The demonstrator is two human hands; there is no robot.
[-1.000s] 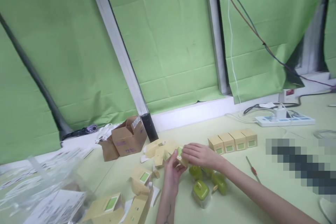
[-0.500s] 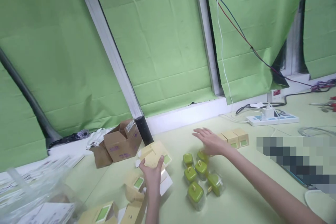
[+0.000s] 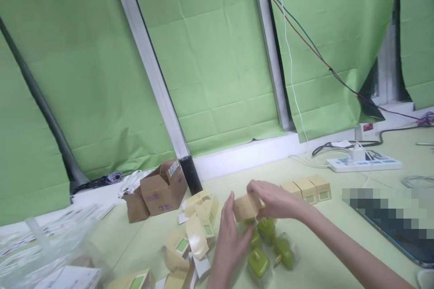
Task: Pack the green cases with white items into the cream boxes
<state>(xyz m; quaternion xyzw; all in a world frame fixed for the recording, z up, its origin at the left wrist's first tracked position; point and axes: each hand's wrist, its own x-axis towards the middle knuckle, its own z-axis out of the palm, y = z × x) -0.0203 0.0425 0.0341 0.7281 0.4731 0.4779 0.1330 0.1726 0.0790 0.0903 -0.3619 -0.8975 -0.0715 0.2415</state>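
A small tan cardboard box is raised between my two hands, over several green square-lidded items wrapped in clear plastic. My left hand has its fingers against the box's left side, thumb below. From the right, my right hand grips the box by its top and right side. The box hides part of the green items. Left of my left hand lies a loose pile of tan box cartons with green label windows, some folded flat or partly open.
A row of tan boxes stands behind my right forearm. Further back are a brown carton and a white power strip with cables. Clear plastic bags lie at left; a dark, pixelated device is at right.
My left hand has left the carton pile and moved right. My right hand has come left and closer; both hands now hold a small tan box. The view has shifted slightly.
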